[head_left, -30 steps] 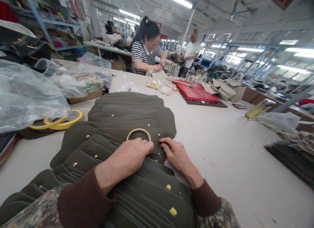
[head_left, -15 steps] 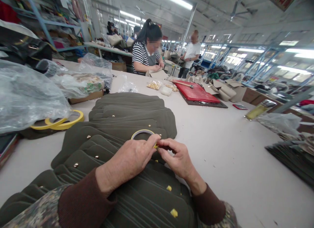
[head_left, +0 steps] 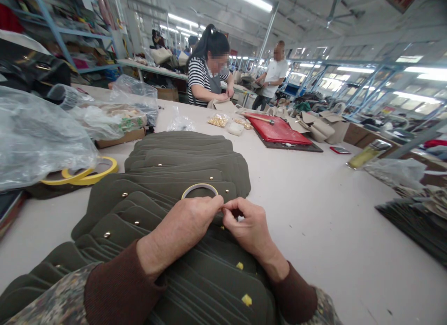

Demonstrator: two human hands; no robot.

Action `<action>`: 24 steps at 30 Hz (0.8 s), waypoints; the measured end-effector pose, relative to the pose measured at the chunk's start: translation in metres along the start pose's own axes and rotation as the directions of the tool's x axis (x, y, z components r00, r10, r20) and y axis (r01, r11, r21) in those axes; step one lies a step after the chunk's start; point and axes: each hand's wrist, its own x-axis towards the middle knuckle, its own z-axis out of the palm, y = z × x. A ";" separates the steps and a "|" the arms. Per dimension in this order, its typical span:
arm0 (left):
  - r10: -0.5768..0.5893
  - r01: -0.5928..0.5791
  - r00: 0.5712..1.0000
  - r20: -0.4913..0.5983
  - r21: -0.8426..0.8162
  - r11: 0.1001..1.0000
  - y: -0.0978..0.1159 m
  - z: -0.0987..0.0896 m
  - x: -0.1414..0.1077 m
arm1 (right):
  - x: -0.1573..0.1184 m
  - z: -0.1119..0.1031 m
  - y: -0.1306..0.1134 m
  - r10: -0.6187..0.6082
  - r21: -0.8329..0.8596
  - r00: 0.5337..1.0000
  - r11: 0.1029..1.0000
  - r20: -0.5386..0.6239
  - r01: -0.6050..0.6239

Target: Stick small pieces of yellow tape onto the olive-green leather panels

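Observation:
My left hand (head_left: 188,225) is closed on a roll of yellow tape (head_left: 199,187), whose upper rim shows above my fingers. Thumb and forefinger of my right hand (head_left: 246,222) are pinched together, touching the left fingertips. Whatever lies between the right fingertips is hidden, though the tape's end is near there. Beneath both hands spread overlapping dark olive flat pieces (head_left: 174,152), several bearing small gold studs (head_left: 107,234). Small yellow tape bits (head_left: 247,300) stick to the nearer pieces, close to my right wrist.
Two yellow tape rolls (head_left: 101,171) and clear plastic bags (head_left: 42,138) lie at left. Across the table (head_left: 314,208), a person in stripes (head_left: 206,78) handles beige material. A red slab (head_left: 275,129) with a hammer, a phone (head_left: 340,150) and a bottle (head_left: 368,155) stand right.
My fingertips have drawn closer together, and the yellow tape seen between them before is now hidden. The tape roll has shifted slightly left. The view has moved a little.

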 end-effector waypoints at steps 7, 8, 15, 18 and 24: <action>-0.018 0.021 0.997 -0.079 0.038 0.999 0.005 0.003 0.000 | 0.007 0.013 -0.001 0.504 0.490 0.844 0.698 0.182 -0.522; -0.014 0.016 0.996 -0.089 0.027 1.000 0.006 0.004 0.000 | 0.009 0.013 0.002 0.540 0.508 0.824 0.669 0.171 -0.543; -0.020 0.021 1.000 -0.006 0.163 0.986 0.008 0.008 -0.001 | 0.012 -0.002 0.033 0.559 0.464 0.824 0.709 0.090 -0.531; -0.055 0.043 0.998 0.042 0.243 0.969 0.005 0.008 0.002 | 0.009 -0.003 0.036 0.478 0.365 0.871 0.796 0.109 -0.483; -0.022 -0.005 0.985 0.170 0.156 0.988 0.005 0.000 0.003 | 0.009 -0.008 0.035 0.533 0.307 0.795 0.735 0.289 -0.604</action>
